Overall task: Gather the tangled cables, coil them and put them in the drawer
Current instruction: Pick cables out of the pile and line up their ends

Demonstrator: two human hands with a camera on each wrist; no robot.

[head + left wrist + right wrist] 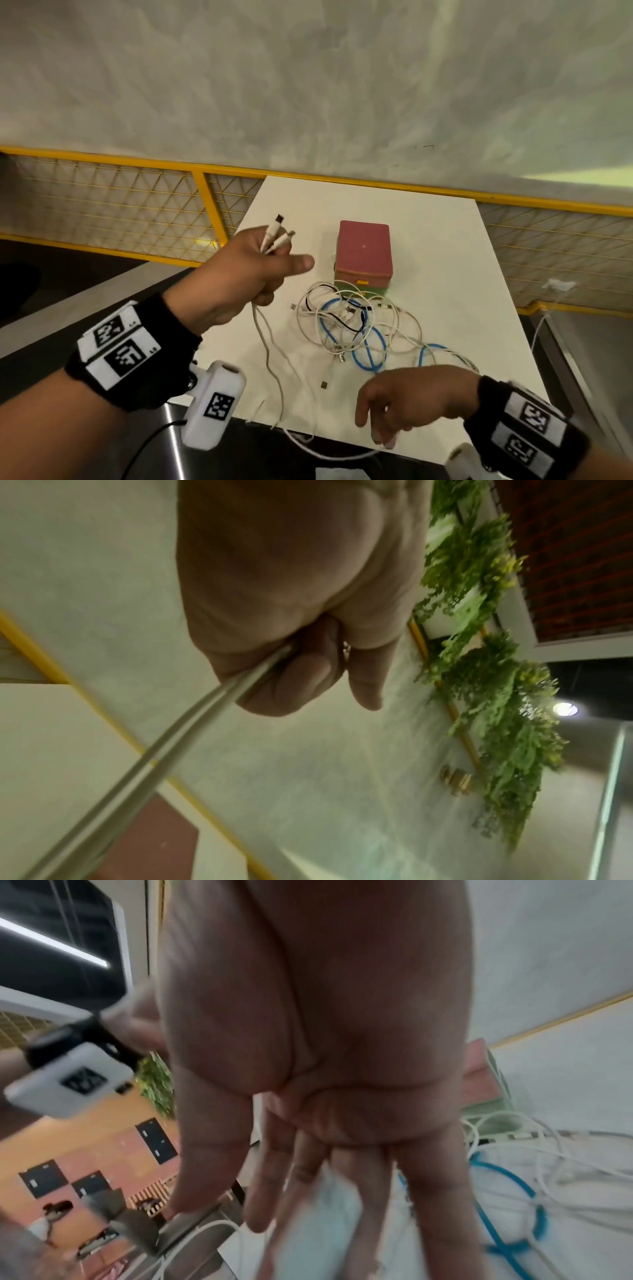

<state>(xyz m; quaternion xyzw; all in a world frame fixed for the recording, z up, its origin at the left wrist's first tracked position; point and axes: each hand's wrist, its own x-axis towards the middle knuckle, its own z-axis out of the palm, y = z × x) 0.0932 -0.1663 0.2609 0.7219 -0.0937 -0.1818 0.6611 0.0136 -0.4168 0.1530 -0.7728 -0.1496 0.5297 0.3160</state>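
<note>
My left hand (260, 263) is raised over the table's left side and grips a white cable (270, 346). Both plug ends (278, 233) stick out above the fist, and the doubled strand (143, 764) hangs down to the table's near edge. A tangle of white, blue and black cables (356, 329) lies in front of a small pink drawer box (363, 251) with a green base. My right hand (387, 407) hovers open over the near edge, fingers (270, 1191) pointing down, just above the hanging white loop (329, 452). The blue cable (514, 1199) lies to its right.
The white table (445, 246) stands against a yellow mesh railing (137, 202). The box's drawer front with an orange tab (362, 283) faces me and is closed. A dark metal ledge (267, 459) runs below the near edge. A white plug and cord (558, 286) hang at the right.
</note>
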